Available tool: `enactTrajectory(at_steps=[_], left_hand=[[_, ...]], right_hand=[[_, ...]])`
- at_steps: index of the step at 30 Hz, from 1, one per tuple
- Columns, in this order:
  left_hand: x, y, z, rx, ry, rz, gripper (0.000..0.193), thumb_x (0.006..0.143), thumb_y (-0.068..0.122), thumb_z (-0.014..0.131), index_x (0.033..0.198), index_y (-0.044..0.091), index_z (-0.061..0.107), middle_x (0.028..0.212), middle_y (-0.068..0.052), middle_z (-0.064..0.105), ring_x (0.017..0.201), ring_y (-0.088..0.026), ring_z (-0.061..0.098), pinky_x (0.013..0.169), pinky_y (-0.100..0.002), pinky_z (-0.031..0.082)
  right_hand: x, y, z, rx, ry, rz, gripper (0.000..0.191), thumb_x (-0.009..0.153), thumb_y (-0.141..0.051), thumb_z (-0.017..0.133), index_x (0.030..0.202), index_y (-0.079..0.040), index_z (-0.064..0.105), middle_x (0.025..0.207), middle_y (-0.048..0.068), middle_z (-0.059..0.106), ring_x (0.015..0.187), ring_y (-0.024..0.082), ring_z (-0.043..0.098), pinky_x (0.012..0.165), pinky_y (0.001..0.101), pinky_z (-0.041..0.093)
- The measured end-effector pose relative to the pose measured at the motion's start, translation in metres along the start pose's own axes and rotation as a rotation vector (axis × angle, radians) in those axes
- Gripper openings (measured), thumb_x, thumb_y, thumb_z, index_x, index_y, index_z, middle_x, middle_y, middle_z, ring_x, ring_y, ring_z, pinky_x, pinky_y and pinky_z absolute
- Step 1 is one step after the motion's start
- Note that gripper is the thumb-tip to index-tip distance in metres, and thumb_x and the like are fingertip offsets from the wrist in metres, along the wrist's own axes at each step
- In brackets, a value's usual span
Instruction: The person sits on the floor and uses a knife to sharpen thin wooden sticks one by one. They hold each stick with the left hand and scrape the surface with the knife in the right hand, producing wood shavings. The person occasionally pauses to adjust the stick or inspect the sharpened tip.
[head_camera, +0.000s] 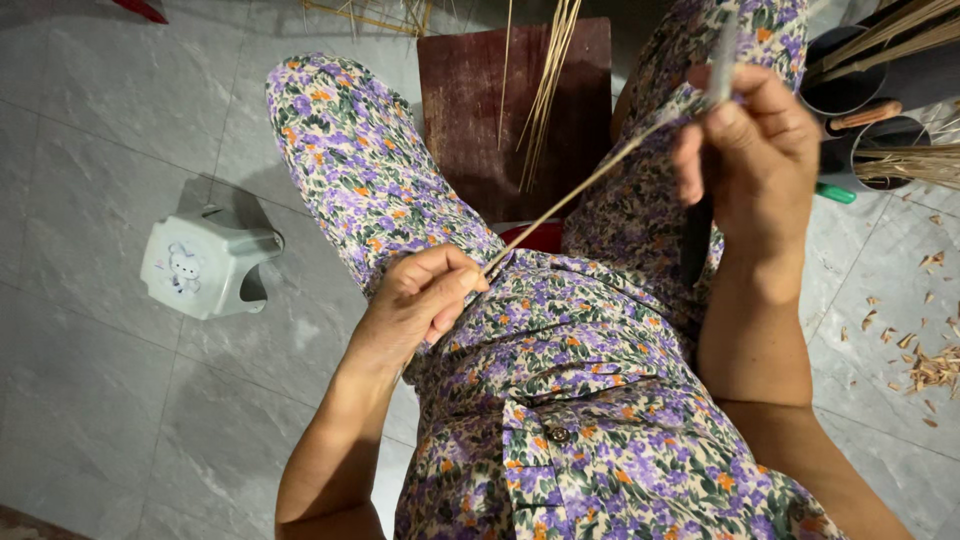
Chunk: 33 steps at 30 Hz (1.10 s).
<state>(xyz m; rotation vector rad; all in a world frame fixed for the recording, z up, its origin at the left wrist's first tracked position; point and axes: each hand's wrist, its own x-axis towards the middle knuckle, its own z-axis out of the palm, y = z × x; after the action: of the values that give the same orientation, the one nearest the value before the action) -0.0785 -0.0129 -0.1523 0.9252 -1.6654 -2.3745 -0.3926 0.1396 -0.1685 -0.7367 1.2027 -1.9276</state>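
A grey tiled floor (90, 130) is seen from above, and most of the view is filled by the lap of a seated person in floral clothing (560, 380) patterned in purple, green and orange. A dark reddish-brown wooden board (470, 120) is laid on the floor between the knees, and loose thin bamboo slivers (545, 90) are spread across it toward its far edge. A small pale plastic stool (205, 262) with a cartoon print is stood on the floor well to the left of the left knee. Dark round containers (850, 90) filled with bundled sticks are placed at the far right edge of the floor, with a green-handled tool (835, 192) lying just beside them. Wood shavings (925, 365) are scattered over the tiles near the right edge.

The right hand (755, 150) is closed around a knife (720, 65), whose blade is raised above the fist and whose dark handle is seen below it. The left hand (425, 295) is closed in a pinch, thumb against fingers, on the near end of a thin bamboo strip (580, 190). The strip is held taut above the lap, slanted from the left hand up to the right hand, where its far end is met by the knife and pressed under the thumb.
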Motion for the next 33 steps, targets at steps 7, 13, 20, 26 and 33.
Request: enactTrajectory(at_steps=[7, 13, 20, 26, 33], left_hand=[[0.003, 0.002, 0.006, 0.153, 0.139, 0.094, 0.015, 0.104, 0.015, 0.059, 0.097, 0.005, 0.068, 0.061, 0.005, 0.055, 0.051, 0.0, 0.046, 0.043, -0.018, 0.035], [0.005, -0.001, 0.014, 0.341, 0.188, 0.209, 0.009, 0.103, 0.012, 0.063, 0.1, 0.005, 0.068, 0.067, 0.004, 0.063, 0.057, -0.001, 0.055, 0.05, -0.019, 0.043], [0.004, -0.004, 0.013, 0.455, 0.189, 0.326, 0.016, 0.102, 0.011, 0.065, 0.115, 0.004, 0.07, 0.083, 0.0, 0.074, 0.07, -0.004, 0.069, 0.061, -0.019, 0.053], [-0.002, -0.001, -0.006, 0.432, 0.177, 0.139, 0.02, 0.101, 0.013, 0.063, 0.119, 0.008, 0.072, 0.086, 0.001, 0.077, 0.072, -0.004, 0.07, 0.055, -0.021, 0.055], [0.013, 0.004, 0.006, 0.414, 0.233, 0.174, 0.017, 0.101, 0.014, 0.066, 0.115, 0.008, 0.075, 0.077, -0.002, 0.073, 0.058, -0.004, 0.06, 0.05, -0.02, 0.049]], right_hand=[[-0.008, 0.005, 0.029, 0.053, -0.138, 0.184, 0.044, 0.107, -0.011, 0.063, 0.148, -0.003, 0.048, 0.083, 0.014, 0.071, 0.055, 0.015, 0.061, 0.049, 0.0252, 0.047], [-0.008, 0.014, 0.042, 0.034, -0.172, 0.272, 0.042, 0.107, -0.009, 0.06, 0.147, -0.003, 0.05, 0.085, 0.015, 0.07, 0.058, 0.015, 0.06, 0.053, 0.026, 0.048], [-0.008, 0.025, 0.025, 0.028, -0.111, 0.259, 0.037, 0.107, -0.007, 0.06, 0.143, -0.002, 0.054, 0.086, 0.016, 0.071, 0.057, 0.016, 0.06, 0.052, 0.0267, 0.049], [0.0, 0.011, -0.001, 0.052, -0.037, 0.028, 0.028, 0.117, -0.003, 0.059, 0.144, -0.001, 0.054, 0.086, 0.017, 0.07, 0.055, 0.018, 0.06, 0.047, 0.0258, 0.046], [-0.008, 0.014, 0.043, -0.108, -0.142, 0.188, 0.04, 0.108, -0.006, 0.057, 0.148, -0.002, 0.054, 0.085, 0.014, 0.07, 0.053, 0.014, 0.061, 0.049, 0.0261, 0.048]])
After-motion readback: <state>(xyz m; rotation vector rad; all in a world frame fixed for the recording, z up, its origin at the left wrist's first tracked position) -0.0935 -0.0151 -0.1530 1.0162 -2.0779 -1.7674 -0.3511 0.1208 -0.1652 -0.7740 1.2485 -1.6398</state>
